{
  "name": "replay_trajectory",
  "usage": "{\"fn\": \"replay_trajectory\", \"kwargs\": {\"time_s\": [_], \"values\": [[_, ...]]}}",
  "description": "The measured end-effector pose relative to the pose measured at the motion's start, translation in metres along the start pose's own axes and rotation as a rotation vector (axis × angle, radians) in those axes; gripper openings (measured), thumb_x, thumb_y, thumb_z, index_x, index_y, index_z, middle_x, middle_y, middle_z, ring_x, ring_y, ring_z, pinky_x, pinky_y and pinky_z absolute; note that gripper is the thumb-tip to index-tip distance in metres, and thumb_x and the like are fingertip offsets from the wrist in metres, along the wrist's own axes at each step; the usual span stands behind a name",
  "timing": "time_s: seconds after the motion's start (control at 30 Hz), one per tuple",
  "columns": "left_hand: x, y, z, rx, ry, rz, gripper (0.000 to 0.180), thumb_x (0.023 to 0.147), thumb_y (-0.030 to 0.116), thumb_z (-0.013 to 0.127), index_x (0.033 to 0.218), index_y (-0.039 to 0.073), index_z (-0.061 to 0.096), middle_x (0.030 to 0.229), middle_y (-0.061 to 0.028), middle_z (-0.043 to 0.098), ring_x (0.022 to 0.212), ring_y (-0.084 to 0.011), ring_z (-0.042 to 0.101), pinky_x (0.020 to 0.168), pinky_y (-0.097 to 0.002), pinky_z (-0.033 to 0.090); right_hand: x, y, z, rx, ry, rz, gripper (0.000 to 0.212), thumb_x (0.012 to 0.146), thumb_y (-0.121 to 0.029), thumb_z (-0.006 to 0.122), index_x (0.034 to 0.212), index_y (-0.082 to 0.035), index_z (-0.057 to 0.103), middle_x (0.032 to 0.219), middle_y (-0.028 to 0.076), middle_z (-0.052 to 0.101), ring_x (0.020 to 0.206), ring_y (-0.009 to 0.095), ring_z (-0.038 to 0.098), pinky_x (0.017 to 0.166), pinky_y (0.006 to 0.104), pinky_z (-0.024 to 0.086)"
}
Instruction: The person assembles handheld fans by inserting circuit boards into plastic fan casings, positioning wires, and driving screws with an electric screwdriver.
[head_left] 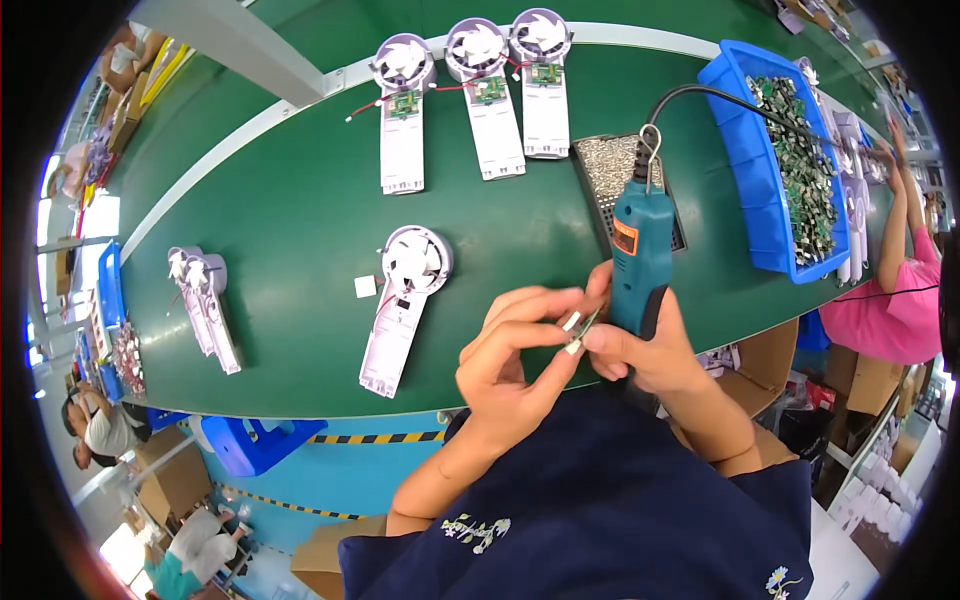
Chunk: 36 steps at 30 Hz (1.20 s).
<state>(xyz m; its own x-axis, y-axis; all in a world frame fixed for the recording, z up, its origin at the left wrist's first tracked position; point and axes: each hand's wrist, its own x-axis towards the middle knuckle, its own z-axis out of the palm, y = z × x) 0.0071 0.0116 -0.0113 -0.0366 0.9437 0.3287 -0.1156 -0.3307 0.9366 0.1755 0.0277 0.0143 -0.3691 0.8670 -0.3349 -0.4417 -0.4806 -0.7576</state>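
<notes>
My left hand [515,355] pinches a small green circuit board [590,322] with white pieces on it, between thumb and fingers. My right hand [655,345] is closed around a teal electric screwdriver [642,250], and its thumb and fingertips come up against the board's right side. The screwdriver's lower end is hidden by the hand. To the left of my hands lies a white fan housing [385,350] with a round fan at its top and a thin red wire. Beside it is a small white square [366,287].
Three fan housings with boards, among them one [402,150], lie along the far side. A black tray of small metal parts [608,165] sits behind the screwdriver. A blue bin [745,170] holds many circuit boards. More housings [208,315] lie left. A co-worker in pink [890,310] is at right.
</notes>
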Motion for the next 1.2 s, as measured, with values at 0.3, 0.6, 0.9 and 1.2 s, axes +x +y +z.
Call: {"fn": "replay_trajectory", "kwargs": {"time_s": [0.3, 0.6, 0.9, 1.2], "values": [[0.007, 0.011, -0.017, -0.069, -0.064, -0.048, 0.038, 0.074, -0.005, 0.081, 0.108, -0.005, 0.065, 0.111, -0.0191, 0.072, 0.098, -0.0282, 0.071, 0.085, -0.0339, 0.055, -0.004, 0.026, -0.004, 0.404, -0.036, 0.201, 0.027, 0.095, -0.012, 0.066, 0.115, -0.004, 0.050, 0.091, 0.016, 0.066, 0.045, 0.007, 0.046, 0.041, 0.0238, 0.038], [0.012, 0.009, -0.034, -0.002, -0.112, -0.185, 0.041, 0.076, -0.006, 0.079, 0.113, -0.004, 0.063, 0.097, -0.0094, 0.077, 0.092, -0.0194, 0.074, 0.083, -0.0288, 0.056, -0.006, 0.041, 0.001, 0.529, -0.036, 0.269, 0.023, 0.097, -0.017, 0.063, 0.113, -0.006, 0.050, 0.087, 0.013, 0.061, 0.044, 0.007, 0.044, 0.039, 0.0234, 0.035], [0.004, 0.003, -0.040, -0.276, -0.133, -0.381, 0.048, 0.077, -0.007, 0.081, 0.115, -0.003, 0.052, 0.091, -0.0124, 0.074, 0.089, -0.0173, 0.072, 0.081, -0.0285, 0.056, -0.014, 0.036, -0.008, 0.319, -0.028, 0.136, 0.047, 0.091, -0.021, 0.072, 0.125, 0.003, 0.050, 0.110, 0.015, 0.062, 0.049, 0.008, 0.047, 0.041, 0.0233, 0.037], [0.004, -0.003, -0.039, -0.467, -0.200, -0.491, 0.051, 0.076, -0.003, 0.084, 0.111, 0.002, 0.047, 0.093, -0.0139, 0.074, 0.088, -0.0155, 0.069, 0.084, -0.0313, 0.055, -0.017, 0.029, -0.009, 0.313, -0.076, 0.222, 0.043, 0.086, -0.010, 0.072, 0.120, 0.008, 0.052, 0.092, 0.014, 0.063, 0.048, 0.008, 0.047, 0.041, 0.0238, 0.039]]}}
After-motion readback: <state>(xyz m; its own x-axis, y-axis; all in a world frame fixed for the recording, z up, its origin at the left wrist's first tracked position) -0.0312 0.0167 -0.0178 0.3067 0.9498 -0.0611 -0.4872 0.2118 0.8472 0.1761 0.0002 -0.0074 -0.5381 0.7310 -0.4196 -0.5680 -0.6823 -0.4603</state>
